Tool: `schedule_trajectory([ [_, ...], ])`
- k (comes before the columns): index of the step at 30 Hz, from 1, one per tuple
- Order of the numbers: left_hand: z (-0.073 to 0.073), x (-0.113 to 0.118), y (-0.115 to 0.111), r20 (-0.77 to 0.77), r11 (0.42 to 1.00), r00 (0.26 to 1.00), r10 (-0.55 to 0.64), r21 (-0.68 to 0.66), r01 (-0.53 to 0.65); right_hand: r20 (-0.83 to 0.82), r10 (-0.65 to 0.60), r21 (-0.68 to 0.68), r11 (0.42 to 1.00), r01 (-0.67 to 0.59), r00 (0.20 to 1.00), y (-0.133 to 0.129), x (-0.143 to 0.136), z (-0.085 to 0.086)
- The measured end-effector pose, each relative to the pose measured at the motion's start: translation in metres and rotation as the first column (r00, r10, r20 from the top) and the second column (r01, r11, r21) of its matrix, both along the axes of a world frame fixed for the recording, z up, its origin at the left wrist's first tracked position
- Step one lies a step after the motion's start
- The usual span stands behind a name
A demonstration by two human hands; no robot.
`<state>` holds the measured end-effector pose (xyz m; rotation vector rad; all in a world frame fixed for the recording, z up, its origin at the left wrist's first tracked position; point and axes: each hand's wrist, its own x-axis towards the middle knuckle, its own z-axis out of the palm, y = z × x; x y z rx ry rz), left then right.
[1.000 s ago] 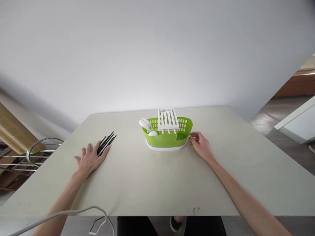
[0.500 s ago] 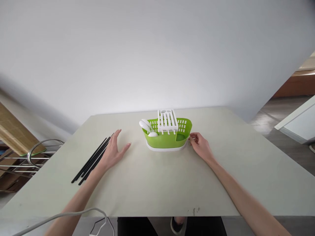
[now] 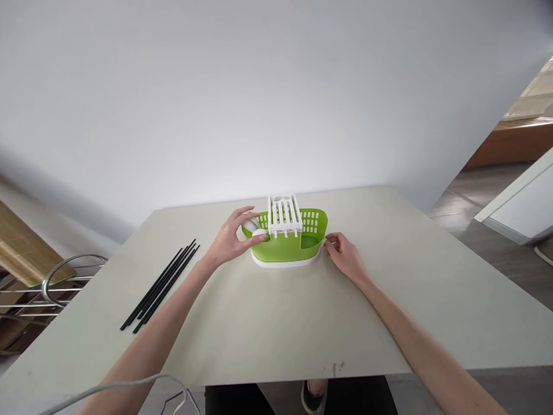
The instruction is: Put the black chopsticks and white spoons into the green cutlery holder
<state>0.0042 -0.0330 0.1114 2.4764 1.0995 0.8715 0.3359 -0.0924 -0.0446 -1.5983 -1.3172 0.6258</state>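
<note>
The white spoons (image 3: 260,233) are half-ringed by the left hand (image 3: 237,235), its thumb at the front and its fingers behind; whether they are gripped cannot be told. The right end of the green basket (image 3: 280,252) is met by the curled fingers of the right hand (image 3: 345,256); whether anything is pinched there cannot be told. The basket is placed towards the middle of the worktop's (image 3: 276,328) back edge, on a white base (image 3: 287,264). The spoons are already stood in its left end; a white slatted rack (image 3: 285,215) is set across its middle, and its green floor is exposed at the right. The black chopsticks (image 3: 161,287) are left outside the basket, laid roughly along the worktop's left edge.
</note>
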Motion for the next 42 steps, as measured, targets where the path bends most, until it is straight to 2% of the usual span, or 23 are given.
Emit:
schedule_trajectory([
  [8, -0.008, 0.008, 0.009, 0.094, 0.990, 0.993, 0.077, 0.114, -0.087, 0.003, 0.005, 0.026, 1.000, -0.005, 1.000, 0.003, 0.001, -0.003],
  [12, -0.007, 0.008, 0.013, 0.090, 0.986, 0.994, 0.055, 0.151, -0.068, 0.007, -0.001, 0.018, 1.000, 0.001, 1.000, 0.003, 0.000, -0.002],
  [19, 0.002, 0.005, 0.019, -0.069, 0.979, 0.997, 0.034, 0.205, -0.020, 0.005, 0.006, 0.012, 1.000, -0.006, 1.000, 0.002, 0.000, -0.001],
  [24, 0.014, 0.004, 0.030, -0.231, 0.970, 0.973, -0.012, 0.234, 0.067, 0.001, 0.004, 0.005, 1.000, -0.004, 1.000, 0.002, 0.000, 0.000],
  [29, 0.020, 0.005, 0.041, -0.335, 0.970, 0.941, 0.041, 0.238, 0.042, -0.001, 0.003, -0.002, 1.000, -0.003, 1.000, 0.002, 0.000, 0.000],
  [34, 0.017, 0.013, 0.043, -0.286, 0.952, 0.956, 0.063, 0.304, 0.028, -0.003, 0.007, 0.001, 1.000, -0.007, 1.000, 0.003, 0.000, -0.001],
  [42, 0.010, 0.029, 0.053, -0.180, 0.859, 0.951, 0.253, 0.494, -0.135, -0.008, 0.005, 0.004, 1.000, -0.005, 1.000, 0.003, 0.001, -0.001],
])
